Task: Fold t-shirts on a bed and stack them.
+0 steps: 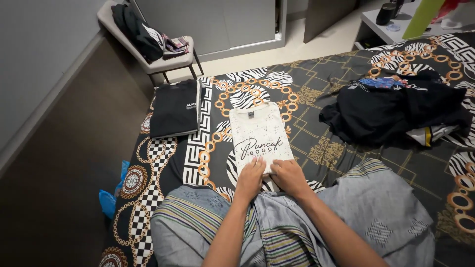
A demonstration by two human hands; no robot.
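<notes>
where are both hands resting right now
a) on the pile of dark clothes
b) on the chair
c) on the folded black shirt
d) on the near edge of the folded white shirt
d: the left hand and right hand lie side by side on the near edge of the folded white shirt, apart from the folded black shirt and the pile of dark clothes.

Lying flat on the patterned bedspread [316, 99]: a folded white T-shirt [258, 133], neat rectangle, collar pointing away, dark script print showing across the lower front, near edge sitting under both hands
</notes>
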